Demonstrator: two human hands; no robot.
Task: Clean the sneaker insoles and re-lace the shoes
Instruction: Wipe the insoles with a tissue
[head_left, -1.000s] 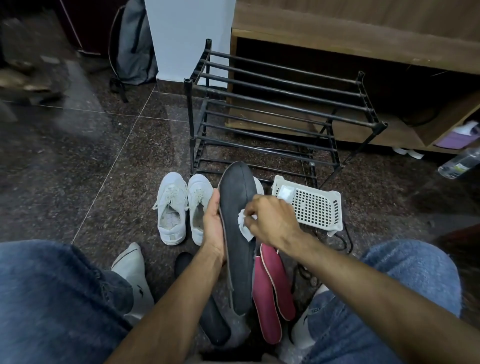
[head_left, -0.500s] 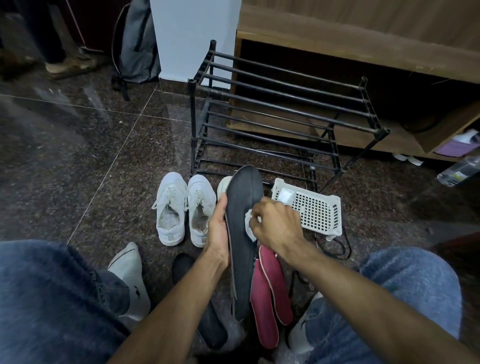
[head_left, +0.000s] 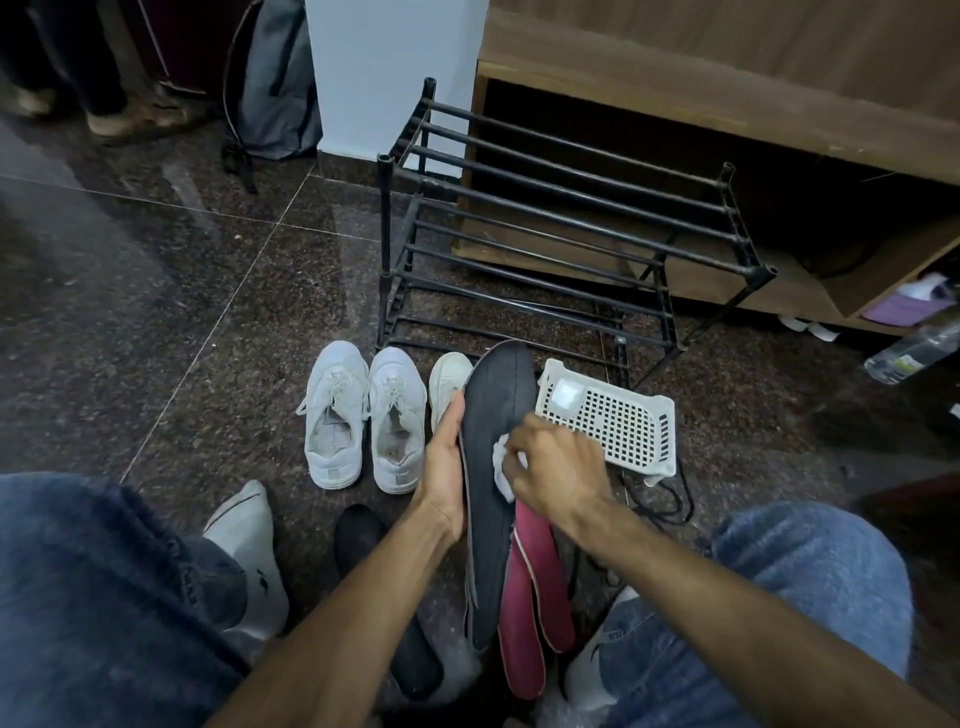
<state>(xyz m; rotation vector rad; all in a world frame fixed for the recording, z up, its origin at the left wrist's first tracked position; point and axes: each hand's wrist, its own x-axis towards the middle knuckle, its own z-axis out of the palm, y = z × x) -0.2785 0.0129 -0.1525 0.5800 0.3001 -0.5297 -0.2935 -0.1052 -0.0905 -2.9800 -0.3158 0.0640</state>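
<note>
A long dark grey insole (head_left: 493, 499) stands nearly upright between my knees. My left hand (head_left: 447, 467) holds it along its left edge, fingers behind it. My right hand (head_left: 550, 467) pinches a small white wipe (head_left: 501, 467) and presses it against the insole's face. Two red insoles (head_left: 535, 597) lie on the floor just right of the held one, partly hidden by it. Another dark insole (head_left: 384, 592) lies on the floor to the left. A pair of white sneakers (head_left: 363, 415) stands on the floor ahead, and a third white sneaker (head_left: 447, 379) peeks out behind my left hand.
A white perforated plastic basket (head_left: 613, 421) lies upside down at the right, a black cord (head_left: 665, 499) beside it. A black metal shoe rack (head_left: 561, 244) stands ahead, before a wooden cabinet (head_left: 727, 83). A plastic bottle (head_left: 914, 353) lies far right. A grey backpack (head_left: 275, 83) leans at the back.
My right hand with the wipe has shifted slightly along the insole's upper part. The left hand keeps its hold on the insole. The view has moved a little.
</note>
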